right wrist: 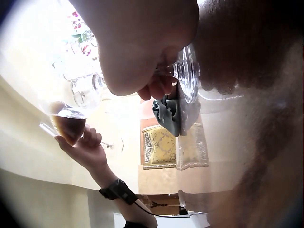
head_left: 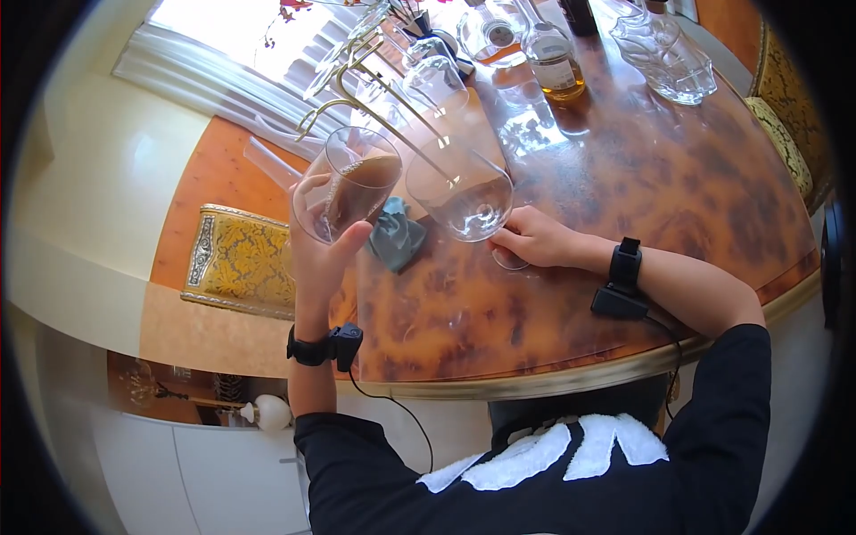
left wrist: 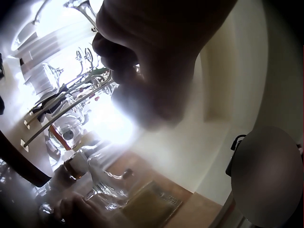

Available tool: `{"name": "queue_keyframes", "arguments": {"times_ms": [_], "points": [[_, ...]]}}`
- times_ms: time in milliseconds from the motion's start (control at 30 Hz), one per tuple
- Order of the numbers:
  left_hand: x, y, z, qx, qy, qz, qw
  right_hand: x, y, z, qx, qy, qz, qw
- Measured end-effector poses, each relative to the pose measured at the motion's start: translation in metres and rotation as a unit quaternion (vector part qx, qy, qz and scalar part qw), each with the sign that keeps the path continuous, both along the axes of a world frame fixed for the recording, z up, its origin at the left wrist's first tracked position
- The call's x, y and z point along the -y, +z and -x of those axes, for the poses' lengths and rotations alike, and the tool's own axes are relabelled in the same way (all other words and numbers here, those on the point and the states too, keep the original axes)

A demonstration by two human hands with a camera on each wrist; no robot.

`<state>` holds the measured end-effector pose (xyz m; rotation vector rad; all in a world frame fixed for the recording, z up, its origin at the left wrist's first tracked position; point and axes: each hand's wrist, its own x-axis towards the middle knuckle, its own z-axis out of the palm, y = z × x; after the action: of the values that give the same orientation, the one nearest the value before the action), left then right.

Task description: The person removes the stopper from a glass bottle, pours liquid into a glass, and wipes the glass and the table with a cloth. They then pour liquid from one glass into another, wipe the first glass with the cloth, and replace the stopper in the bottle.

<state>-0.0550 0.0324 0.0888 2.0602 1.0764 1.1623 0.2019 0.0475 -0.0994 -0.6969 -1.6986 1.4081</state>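
Observation:
My left hand [head_left: 325, 259] grips a clear glass vessel [head_left: 364, 178] with brown liquid in it, held up and tilted to the right. A clear tube-like part [head_left: 270, 163] of the vessel sticks out to the left. In the head view its rim comes close to a large wine glass [head_left: 459, 196] on the table. My right hand [head_left: 539, 239] pinches that wine glass low on its stem, just above the round foot [right wrist: 190, 76]. A little brownish liquid shows low in the wine glass's bowl. Behind the two, a crumpled grey-green cloth [head_left: 397, 236] lies on the table.
A gold metal glass rack [head_left: 379, 85] with stemware stands behind the wine glass. Farther back are a bottle of amber liquor [head_left: 555, 62], a round decanter [head_left: 490, 36] and a wavy glass decanter [head_left: 664, 58]. The glossy table [head_left: 624, 205] has a rounded front edge; a yellow patterned chair [head_left: 241, 260] stands left.

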Motion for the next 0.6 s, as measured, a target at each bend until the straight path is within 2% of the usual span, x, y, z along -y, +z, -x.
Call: {"name": "queue_keyframes", "arguments": {"times_ms": [67, 200, 367, 600], "points": [[0.002, 0.004, -0.004, -0.006, -0.001, 0.001, 1.000, 0.000, 0.000, -0.001, 0.007, -0.011, -0.036, 0.999], [0.005, 0.013, -0.005, -0.060, 0.022, -0.001, 0.998, 0.002, 0.002, -0.001, 0.002, -0.010, -0.027, 1.000], [0.005, 0.024, -0.009, -0.157, 0.049, -0.066, 0.984, 0.001, 0.002, -0.002, 0.005, -0.002, -0.010, 1.000], [0.007, 0.036, -0.015, -0.185, 0.047, -0.111, 0.975, 0.001, 0.001, -0.001, -0.004, 0.000, -0.014, 1.000]]}}
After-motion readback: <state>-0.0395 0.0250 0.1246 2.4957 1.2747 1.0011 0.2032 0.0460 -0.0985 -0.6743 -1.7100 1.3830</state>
